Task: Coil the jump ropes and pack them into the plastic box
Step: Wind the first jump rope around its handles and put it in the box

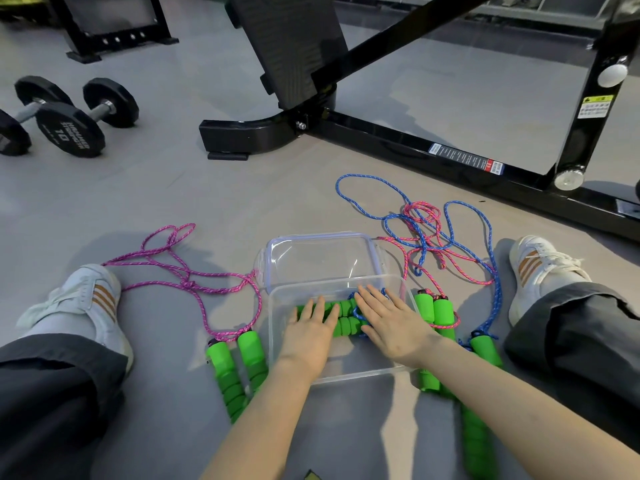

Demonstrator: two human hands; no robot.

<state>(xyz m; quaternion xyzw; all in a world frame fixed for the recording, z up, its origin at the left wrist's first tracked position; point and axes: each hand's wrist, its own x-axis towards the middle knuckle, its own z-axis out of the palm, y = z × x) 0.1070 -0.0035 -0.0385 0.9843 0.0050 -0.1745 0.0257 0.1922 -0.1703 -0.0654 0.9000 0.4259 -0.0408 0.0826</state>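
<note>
A clear plastic box (277,344) stands on the floor between my legs. Inside it lies a coiled blue jump rope with green foam handles (346,308). My left hand (310,336) and my right hand (389,322) rest flat on it, fingers spread, pressing it down. The box's clear lid (322,256) lies just behind the box. A purple rope (188,277) with green handles (237,365) lies loose to the left. To the right a pink rope (460,266) and a blue rope (398,192) lie tangled together, their green handles (438,311) beside the box.
My two legs and white shoes (86,299) flank the work area. A black gym machine frame (415,147) runs across the floor behind the ropes. Dumbbells (71,128) sit at the far left.
</note>
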